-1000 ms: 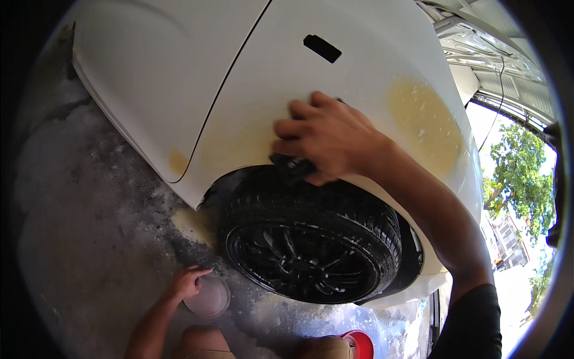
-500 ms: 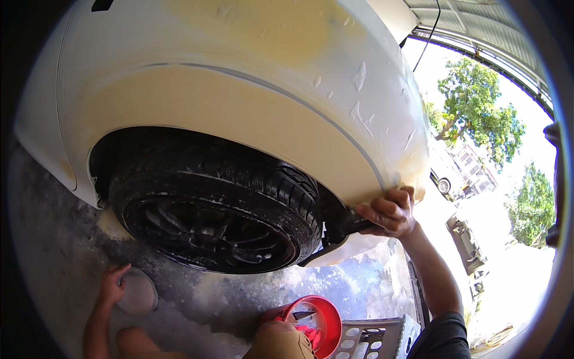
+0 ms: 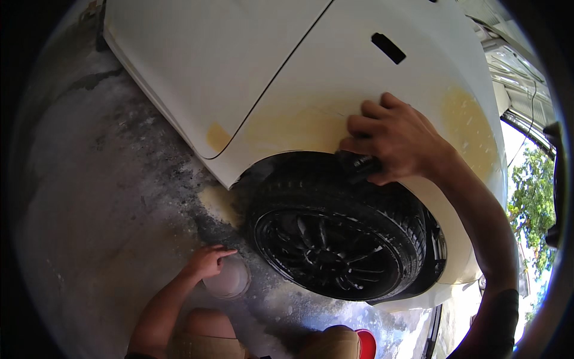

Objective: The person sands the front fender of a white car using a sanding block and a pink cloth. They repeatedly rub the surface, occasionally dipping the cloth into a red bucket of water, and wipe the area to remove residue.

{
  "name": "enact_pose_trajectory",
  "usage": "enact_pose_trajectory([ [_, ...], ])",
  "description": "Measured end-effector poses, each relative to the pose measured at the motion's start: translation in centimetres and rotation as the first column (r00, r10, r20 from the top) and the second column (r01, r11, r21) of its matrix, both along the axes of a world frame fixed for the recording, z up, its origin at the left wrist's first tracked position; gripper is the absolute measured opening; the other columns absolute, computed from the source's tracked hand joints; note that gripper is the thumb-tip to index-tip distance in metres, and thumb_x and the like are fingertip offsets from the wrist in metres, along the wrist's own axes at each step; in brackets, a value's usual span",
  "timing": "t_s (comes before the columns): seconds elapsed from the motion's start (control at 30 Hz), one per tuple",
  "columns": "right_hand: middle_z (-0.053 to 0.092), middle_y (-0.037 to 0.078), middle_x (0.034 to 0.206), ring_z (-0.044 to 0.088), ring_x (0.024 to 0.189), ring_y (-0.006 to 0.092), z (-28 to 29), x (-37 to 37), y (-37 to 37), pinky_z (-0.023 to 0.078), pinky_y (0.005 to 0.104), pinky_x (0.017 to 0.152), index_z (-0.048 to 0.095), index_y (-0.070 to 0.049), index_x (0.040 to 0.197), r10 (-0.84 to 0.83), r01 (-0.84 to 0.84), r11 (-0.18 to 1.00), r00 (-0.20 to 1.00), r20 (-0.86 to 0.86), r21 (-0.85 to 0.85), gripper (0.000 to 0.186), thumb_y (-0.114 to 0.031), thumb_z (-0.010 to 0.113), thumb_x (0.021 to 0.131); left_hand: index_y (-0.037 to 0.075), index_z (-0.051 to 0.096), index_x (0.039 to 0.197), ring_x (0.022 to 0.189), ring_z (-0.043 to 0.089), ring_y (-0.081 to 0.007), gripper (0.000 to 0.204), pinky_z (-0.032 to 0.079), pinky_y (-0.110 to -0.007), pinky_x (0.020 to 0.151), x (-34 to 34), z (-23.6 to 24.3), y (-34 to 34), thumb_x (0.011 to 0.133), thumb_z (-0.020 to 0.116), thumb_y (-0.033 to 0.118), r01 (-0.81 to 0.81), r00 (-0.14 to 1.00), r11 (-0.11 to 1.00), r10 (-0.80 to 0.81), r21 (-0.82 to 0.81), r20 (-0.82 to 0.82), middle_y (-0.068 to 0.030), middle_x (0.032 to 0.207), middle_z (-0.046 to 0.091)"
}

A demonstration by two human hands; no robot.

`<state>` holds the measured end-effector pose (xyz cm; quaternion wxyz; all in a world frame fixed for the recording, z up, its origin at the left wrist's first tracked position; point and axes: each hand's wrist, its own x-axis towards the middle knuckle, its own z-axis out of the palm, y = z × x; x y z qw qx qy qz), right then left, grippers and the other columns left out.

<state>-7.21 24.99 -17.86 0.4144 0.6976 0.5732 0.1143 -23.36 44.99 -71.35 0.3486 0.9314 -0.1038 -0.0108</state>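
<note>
My right hand (image 3: pixel 388 140) is closed on a piece of black sandpaper (image 3: pixel 359 166) at the top edge of the wheel arch, with its fingers pressed to the fender. The white car fender (image 3: pixel 341 66) carries yellowish sanded patches ahead of and behind the hand. Under the arch sits a black wheel (image 3: pixel 329 254), its tyre wet and streaked. Low on the left, my left hand (image 3: pixel 209 261) holds nothing, its index finger stretched out. It hovers over or rests by a round whitish container (image 3: pixel 228 280) on the floor; whether they touch, I cannot tell.
Between the fender and the door (image 3: pixel 209 54) runs a dark gap. Below lies a stained concrete floor (image 3: pixel 101 191) with wet spots. A red bucket (image 3: pixel 367 344) stands partly hidden by my knee. Trees (image 3: pixel 532 209) show outside at the right.
My view has swung left along the car. My right hand has moved with the sandpaper from the fender's front lower end to the top of the arch. My left hand stays by the whitish container.
</note>
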Motion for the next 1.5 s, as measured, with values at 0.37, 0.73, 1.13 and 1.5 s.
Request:
enact_pose_trajectory([
  [0.37, 0.062, -0.001, 0.116, 0.057, 0.118, 0.0216, -2.8, 0.2, 5.0, 0.044, 0.0413, 0.099, 0.074, -0.029, 0.123, 0.078, -0.072, 0.995, 0.992, 0.099, -0.062, 0.065, -0.047, 0.091, 0.064, 0.031, 0.065, 0.146, 0.115, 0.069, -0.0345, 0.063, 0.058, -0.044, 0.1, 0.2, -0.8, -0.2, 0.087, 0.063, 0.008, 0.05, 0.998, 0.995, -0.047, -0.086, 0.031, -0.0086, 0.137, 0.068],
  [0.73, 0.06, 0.002, 0.129, 0.054, 0.129, 0.0243, -16.1, 3.5, 13.9, 0.04, 0.0461, 0.108, 0.07, -0.024, 0.132, 0.138, -0.137, 0.99, 0.985, 0.1, -0.019, 0.069, -0.054, 0.087, 0.073, 0.031, 0.065, 0.146, 0.106, 0.071, -0.0334, 0.057, 0.059, -0.044, 0.097, 0.2, -0.5, 0.3, 0.092, 0.059, 0.012, 0.033, 0.999, 0.999, -0.032, -0.034, 0.031, -0.0083, 0.123, 0.071],
  [1.13, 0.061, 0.002, 0.12, 0.056, 0.121, 0.0218, -14.2, 1.8, 7.4, 0.042, 0.0406, 0.1, 0.073, -0.018, 0.114, 0.102, -0.153, 0.947, 0.977, 0.189, 0.281, 0.027, -0.025, 0.061, 0.091, 0.049, 0.035, 0.163, 0.141, 0.056, -0.0371, 0.087, 0.051, -0.045, 0.112, 1.0, 3.6, 1.4, 0.092, 0.06, 0.004, 0.229, 0.939, 0.956, -0.169, 0.181, -0.3, -0.0189, 0.162, 0.043],
  [1.5, 0.059, 0.012, 0.119, 0.058, 0.106, 0.0344, -10.1, -21.6, -39.7, 0.049, 0.0487, 0.093, 0.062, -0.013, 0.139, -0.515, -0.069, 0.423, 0.802, 0.302, 0.904, 0.089, -0.019, 0.1, 0.058, 0.041, 0.043, 0.16, 0.13, 0.06, -0.042, 0.078, 0.053, -0.048, 0.108, 1.0, 2.9, 1.2, 0.092, 0.066, 0.008, 0.2, 0.971, 0.964, -0.17, 0.176, -0.17, -0.0185, 0.152, 0.05],
])
